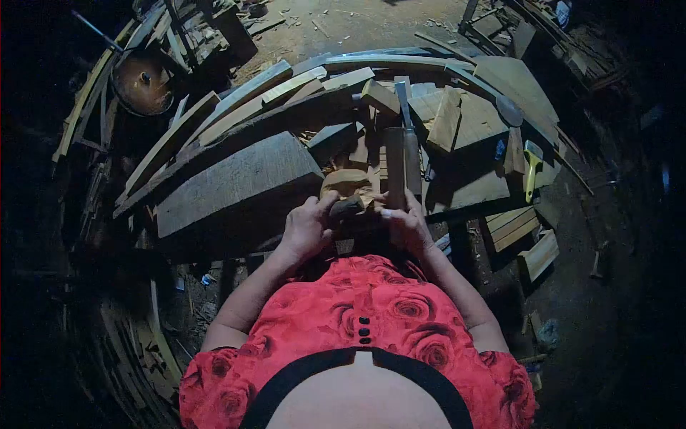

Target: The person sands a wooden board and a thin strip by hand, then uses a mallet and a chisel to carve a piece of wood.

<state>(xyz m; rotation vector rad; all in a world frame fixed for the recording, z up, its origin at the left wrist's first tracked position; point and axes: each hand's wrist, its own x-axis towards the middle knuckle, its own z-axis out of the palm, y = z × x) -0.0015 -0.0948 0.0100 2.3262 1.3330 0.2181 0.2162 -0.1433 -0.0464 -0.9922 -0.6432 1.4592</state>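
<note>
Left hand: your left hand (307, 225) is at the near edge of the table (471, 187), fingers bent and thumb forward; they seem to grasp the short dark piece (348, 207) by its left end. How firmly, you cannot tell from here.
Right hand: your right hand (409, 223) is just beside it, thumb and fingers closed about the lower end of the wooden bar (395, 161), which points toward the far edge.
Pale wood: the carved pale wood (346, 179) lies by the middle of the near edge, just beyond the dark piece; its lower side is hidden.
Step in hand: judged from the hands, you are holding and placing pieces close together beside the pale wood.
Next move: it would call for a steady left hold and a right hand that keeps the bar in line, thumbs clear of the pieces' ends.
Left end: a large wood block (239, 179) runs along the table.
Right end: a brush (532, 170) with a yellow handle lies near the corner.
Far edge: long wood strips (400, 63) curve across the view.
</note>
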